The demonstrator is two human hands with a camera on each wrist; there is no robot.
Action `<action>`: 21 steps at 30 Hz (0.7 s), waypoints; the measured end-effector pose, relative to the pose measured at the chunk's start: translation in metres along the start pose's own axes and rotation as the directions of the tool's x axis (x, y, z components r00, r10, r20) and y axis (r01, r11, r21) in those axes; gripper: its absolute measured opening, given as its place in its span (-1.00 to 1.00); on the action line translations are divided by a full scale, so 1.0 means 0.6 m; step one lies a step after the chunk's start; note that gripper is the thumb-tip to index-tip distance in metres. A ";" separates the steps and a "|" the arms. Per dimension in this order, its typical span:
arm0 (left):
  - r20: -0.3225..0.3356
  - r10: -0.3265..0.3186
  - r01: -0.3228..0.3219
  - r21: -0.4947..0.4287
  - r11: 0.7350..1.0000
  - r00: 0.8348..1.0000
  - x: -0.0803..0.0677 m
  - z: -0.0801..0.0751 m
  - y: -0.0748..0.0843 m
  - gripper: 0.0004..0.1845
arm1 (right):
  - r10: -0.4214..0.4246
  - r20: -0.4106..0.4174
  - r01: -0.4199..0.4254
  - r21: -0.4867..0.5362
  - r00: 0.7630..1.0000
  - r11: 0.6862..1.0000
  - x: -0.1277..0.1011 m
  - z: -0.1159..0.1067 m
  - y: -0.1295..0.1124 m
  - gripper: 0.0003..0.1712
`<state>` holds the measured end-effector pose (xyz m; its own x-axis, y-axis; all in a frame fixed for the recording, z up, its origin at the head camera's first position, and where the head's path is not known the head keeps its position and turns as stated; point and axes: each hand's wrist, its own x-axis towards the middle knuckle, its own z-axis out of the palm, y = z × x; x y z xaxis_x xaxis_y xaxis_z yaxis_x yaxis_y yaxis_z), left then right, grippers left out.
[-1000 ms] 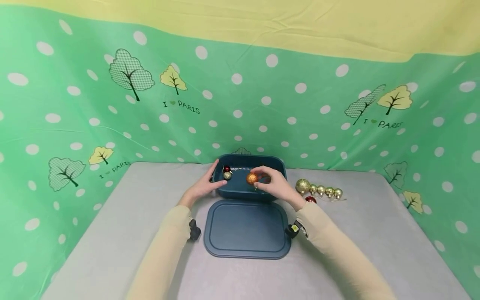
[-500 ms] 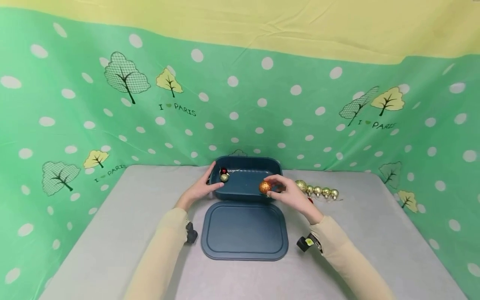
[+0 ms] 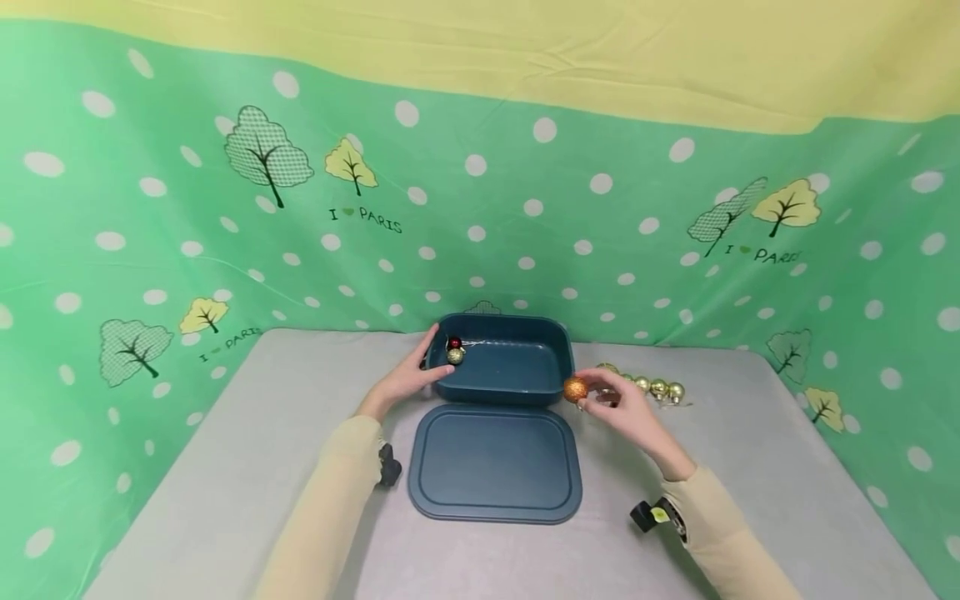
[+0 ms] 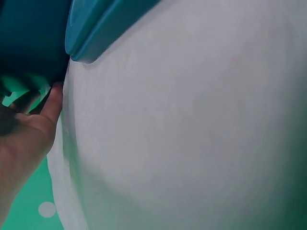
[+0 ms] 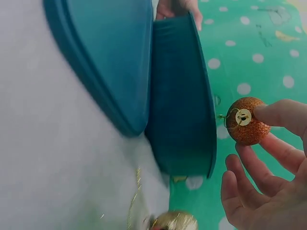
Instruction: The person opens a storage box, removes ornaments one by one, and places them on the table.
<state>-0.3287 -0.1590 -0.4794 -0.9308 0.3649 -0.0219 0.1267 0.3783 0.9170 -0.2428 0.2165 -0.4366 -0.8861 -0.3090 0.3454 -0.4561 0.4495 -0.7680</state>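
Orange glitter bauble pinched lightly in right hand; left hand flat, steadying teal box.

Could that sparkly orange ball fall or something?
It might. The right hand pinches the orange ball with fingertips only, so it could slip and roll across the table. It could also knock the gold balls beside it. The left hand steadies the box, which might slide if bumped.
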 end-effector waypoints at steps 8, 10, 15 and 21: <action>-0.010 0.010 -0.010 -0.015 1.000 1.000 0.002 0.001 -0.001 -0.02 | 0.036 -0.040 -0.037 -0.038 0.999 0.999 -0.031 -0.036 0.018 -0.55; -0.010 0.014 -0.014 -0.011 1.000 1.000 0.003 0.001 -0.001 -0.01 | 0.033 -0.051 -0.035 -0.047 0.998 0.998 -0.038 -0.047 0.020 -0.54; -0.006 0.011 -0.011 -0.006 1.000 1.000 0.004 0.001 -0.001 -0.02 | 0.037 -0.069 -0.041 -0.059 0.997 0.997 -0.055 -0.073 0.037 -0.51; -0.009 0.009 -0.009 -0.013 1.000 1.000 0.001 0.002 -0.003 -0.03 | 0.046 -0.094 -0.053 -0.082 0.995 0.995 -0.065 -0.093 0.055 -0.50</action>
<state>-0.3293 -0.1583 -0.4814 -0.9328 0.3604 -0.0097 0.1310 0.3639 0.9222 -0.2280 0.2903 -0.4451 -0.9097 -0.2080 0.3593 -0.4135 0.5323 -0.7387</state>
